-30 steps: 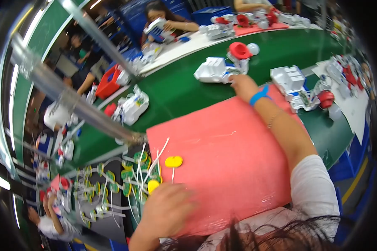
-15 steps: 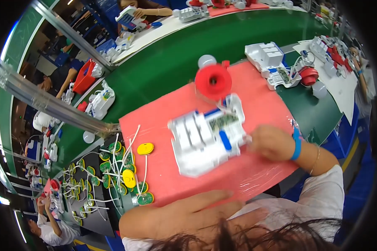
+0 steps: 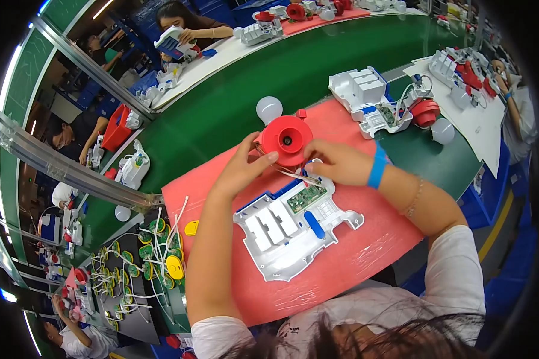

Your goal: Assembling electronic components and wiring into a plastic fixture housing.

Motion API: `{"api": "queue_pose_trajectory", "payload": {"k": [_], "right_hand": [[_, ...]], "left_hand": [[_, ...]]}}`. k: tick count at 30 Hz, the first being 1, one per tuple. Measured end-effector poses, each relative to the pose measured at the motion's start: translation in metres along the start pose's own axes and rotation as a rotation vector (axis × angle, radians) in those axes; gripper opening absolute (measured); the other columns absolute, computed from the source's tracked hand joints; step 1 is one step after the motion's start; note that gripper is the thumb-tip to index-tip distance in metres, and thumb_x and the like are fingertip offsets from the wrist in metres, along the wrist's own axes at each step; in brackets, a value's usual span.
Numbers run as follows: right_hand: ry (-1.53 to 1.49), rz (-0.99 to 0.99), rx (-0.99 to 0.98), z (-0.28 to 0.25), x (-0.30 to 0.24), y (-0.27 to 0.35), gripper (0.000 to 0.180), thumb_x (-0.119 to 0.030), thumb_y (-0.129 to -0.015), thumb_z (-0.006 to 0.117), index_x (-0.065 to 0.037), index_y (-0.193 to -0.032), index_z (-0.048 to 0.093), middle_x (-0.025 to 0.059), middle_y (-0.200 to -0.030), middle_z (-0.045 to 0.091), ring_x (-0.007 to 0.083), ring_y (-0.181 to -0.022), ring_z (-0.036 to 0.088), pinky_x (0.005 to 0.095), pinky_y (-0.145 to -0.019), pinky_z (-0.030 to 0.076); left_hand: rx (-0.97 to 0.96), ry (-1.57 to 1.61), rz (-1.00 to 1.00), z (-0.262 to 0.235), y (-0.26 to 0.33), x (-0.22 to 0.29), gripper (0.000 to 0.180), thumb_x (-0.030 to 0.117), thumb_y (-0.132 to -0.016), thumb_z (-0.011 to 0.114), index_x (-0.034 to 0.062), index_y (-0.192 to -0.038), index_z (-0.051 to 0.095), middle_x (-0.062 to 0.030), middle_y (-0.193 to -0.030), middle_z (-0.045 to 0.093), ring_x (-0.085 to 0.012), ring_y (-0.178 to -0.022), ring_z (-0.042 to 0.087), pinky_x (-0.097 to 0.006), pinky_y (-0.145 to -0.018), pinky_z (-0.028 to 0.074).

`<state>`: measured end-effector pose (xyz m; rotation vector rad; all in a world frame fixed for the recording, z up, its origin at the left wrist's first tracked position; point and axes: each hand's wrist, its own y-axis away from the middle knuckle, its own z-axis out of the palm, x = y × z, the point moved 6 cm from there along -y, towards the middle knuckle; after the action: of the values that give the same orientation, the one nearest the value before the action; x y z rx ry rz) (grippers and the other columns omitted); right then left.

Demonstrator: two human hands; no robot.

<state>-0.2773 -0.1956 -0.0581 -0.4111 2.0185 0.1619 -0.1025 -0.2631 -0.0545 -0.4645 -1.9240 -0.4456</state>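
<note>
Over the far edge of a white plastic housing, a red horn-shaped part faces up. My left hand grips its left side, the thumb on the near rim. My right hand is closed, fingertips at the horn's right rim beside thin wires; what they pinch is hidden. The wires run from under the horn toward a green circuit board in the housing. A blue elongated piece lies beside the board. A white round dome shows just beyond the horn.
Pink foam sheet lies under the housing. Left of my forearm are yellow-rimmed round boards with white cables. Another housing with a red horn sits at the right. Beyond the green surface, other people handle similar parts.
My left hand has come up from the near edge to the horn. My right hand has left the housing's right side for the wires. Horn and housing sit nearer to me.
</note>
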Motion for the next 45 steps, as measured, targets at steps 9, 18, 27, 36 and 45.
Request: {"api": "queue_pose_trajectory", "payload": {"k": [9,18,27,36,45], "right_hand": [[0.154,-0.455,0.043,0.010,-0.009,0.006,0.012,0.000,-0.075,0.048,-0.004,-0.086,0.051,0.0143,-0.094,0.058,0.0317,-0.092,0.055,0.0384,-0.080,0.044],[0.462,-0.542,0.098,0.013,-0.014,0.008,0.015,-0.001,-0.072,0.052,-0.007,-0.086,0.054,0.0110,-0.087,0.056,0.0299,-0.084,0.054,0.0398,-0.076,0.043],[0.329,-0.687,0.352,-0.011,-0.033,0.026,0.020,0.001,-0.071,0.051,-0.005,-0.089,0.057,0.0107,-0.092,0.057,0.0296,-0.086,0.052,0.0395,-0.078,0.042],[-0.532,0.434,-0.204,0.035,0.010,0.029,0.033,-0.025,-0.090,0.045,0.001,-0.106,0.055,0.0114,-0.092,0.062,0.0108,-0.049,0.055,0.0201,-0.040,0.040],[-1.245,0.390,-0.263,0.052,0.019,0.026,0.029,-0.020,-0.095,0.037,0.000,-0.114,0.045,0.0112,-0.103,0.058,0.0109,-0.061,0.057,0.0177,-0.045,0.042]], "left_hand": [[0.029,0.052,-0.197,0.019,-0.033,0.011,0.073,0.053,-0.072,0.064,-0.0043,-0.111,0.040,-0.0153,-0.099,0.053,-0.0159,-0.084,0.054,-0.027,-0.074,0.045],[-0.038,-0.293,-0.299,0.024,-0.050,0.036,0.076,0.061,-0.071,0.056,-0.0024,-0.111,0.043,-0.0127,-0.083,0.059,-0.0209,-0.065,0.059,-0.032,-0.052,0.048],[0.282,0.367,-0.074,0.013,0.012,0.036,0.058,0.026,-0.076,0.063,0.0029,-0.121,0.035,-0.0129,-0.103,0.054,-0.0184,-0.088,0.057,-0.032,-0.075,0.048],[0.403,0.437,0.084,0.026,0.043,0.056,0.060,0.021,-0.074,0.066,-0.0011,-0.118,0.033,-0.0144,-0.107,0.051,-0.0190,-0.098,0.053,-0.029,-0.083,0.044],[0.395,0.395,0.206,0.030,0.043,0.047,0.061,0.021,-0.074,0.067,-0.0015,-0.119,0.033,-0.0139,-0.112,0.046,-0.0194,-0.102,0.049,-0.030,-0.086,0.042]]}}
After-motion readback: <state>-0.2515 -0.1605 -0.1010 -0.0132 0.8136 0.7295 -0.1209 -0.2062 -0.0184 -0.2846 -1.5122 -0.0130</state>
